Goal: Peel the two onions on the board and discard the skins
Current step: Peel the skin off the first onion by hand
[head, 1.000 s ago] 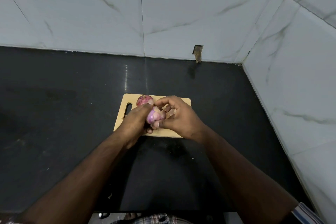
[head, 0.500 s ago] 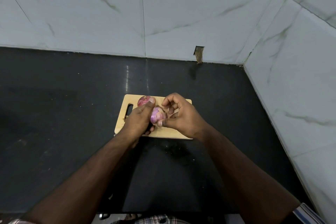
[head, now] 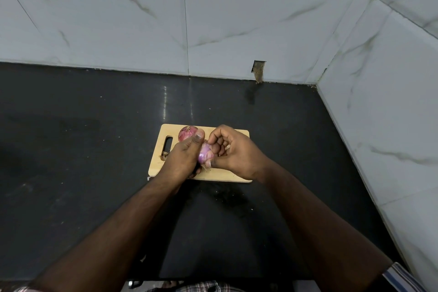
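1. Head view: the left hand point(head: 182, 159) holds the first onion point(head: 205, 154) just above the middle of the wooden board point(head: 225, 175). Its fingers wrap the onion's left and under side and are mostly hidden. Its thumb point(head: 200, 135) lies up along the onion's far-left side.
2. The right hand point(head: 239, 153) meets the same onion from the right. Its fingers point(head: 219, 147) are curled in tight against the onion's right face, and its thumb tip presses on the near end, beside the root hairs.
3. Whether the right fingers also pinch a strip of skin cannot be told.
4. A band of pale purple flesh shows between the two hands.
5. The second onion point(head: 187, 132), with its red skin on, lies on the far-left part of the board. It is just beyond the left thumb and partly hidden by it.
6. A small skin scrap point(head: 164, 155) lies at the board's left edge, near the handle slot.
7. The board rests on the black desk point(head: 71, 149), with marble-tiled walls point(head: 237, 31) at the far and right sides.
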Motion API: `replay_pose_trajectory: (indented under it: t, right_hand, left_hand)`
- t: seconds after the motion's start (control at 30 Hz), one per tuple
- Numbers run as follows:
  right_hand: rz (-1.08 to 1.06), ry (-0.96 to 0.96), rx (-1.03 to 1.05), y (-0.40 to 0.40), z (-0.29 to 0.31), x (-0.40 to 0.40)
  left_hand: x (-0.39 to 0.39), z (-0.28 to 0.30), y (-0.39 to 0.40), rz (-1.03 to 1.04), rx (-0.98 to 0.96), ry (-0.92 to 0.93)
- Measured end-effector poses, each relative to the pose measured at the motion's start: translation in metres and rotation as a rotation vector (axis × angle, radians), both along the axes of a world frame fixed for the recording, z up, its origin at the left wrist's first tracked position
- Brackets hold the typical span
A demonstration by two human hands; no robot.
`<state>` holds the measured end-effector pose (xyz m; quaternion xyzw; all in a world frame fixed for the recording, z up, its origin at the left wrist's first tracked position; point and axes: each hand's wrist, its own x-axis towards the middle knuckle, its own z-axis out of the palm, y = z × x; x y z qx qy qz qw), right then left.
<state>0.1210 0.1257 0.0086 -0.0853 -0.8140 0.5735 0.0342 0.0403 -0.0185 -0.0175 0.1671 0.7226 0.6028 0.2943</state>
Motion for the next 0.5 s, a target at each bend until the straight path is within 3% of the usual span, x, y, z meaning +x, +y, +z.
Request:
replay_pose_trajectory:
  t: [0.5]
  right_hand:
    - [-0.023, -0.016, 0.014, 0.0023, -0.0014, -0.0027]
  left_hand:
    - [0.0032, 0.0019, -0.0008, 0.023, -0.024, 0.102]
